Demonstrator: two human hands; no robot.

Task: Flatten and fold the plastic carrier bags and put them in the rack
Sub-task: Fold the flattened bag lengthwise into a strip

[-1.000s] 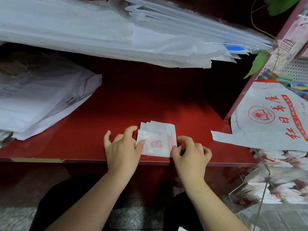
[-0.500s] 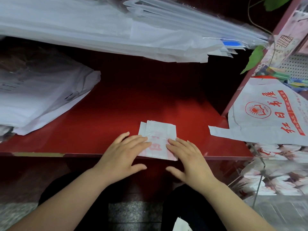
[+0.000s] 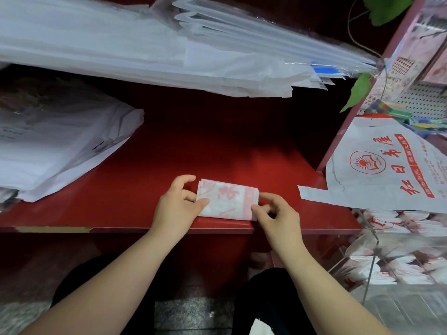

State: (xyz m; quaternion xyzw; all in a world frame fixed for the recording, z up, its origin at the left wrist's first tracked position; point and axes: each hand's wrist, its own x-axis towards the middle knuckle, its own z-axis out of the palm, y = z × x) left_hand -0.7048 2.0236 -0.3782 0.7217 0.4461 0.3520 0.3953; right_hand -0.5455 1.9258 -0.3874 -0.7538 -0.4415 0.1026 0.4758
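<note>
Pinching the thin, rectangular folded bag are left hand and right hand.

flat carrier bag, red print, perhaps 红日书屋

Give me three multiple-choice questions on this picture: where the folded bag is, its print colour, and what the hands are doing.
1. Where does the folded bag lie?
A. in a drawer
B. on the red shelf, near its front edge
C. on a chair
2. Its print colour?
A. blue
B. green
C. red
3. The hands?
A. lie flat on it
B. left hand and right hand pinch its ends
C. hang clear
Answers: B, red shelf shows around it; C, red marks on white; B, each grips one end.
</note>
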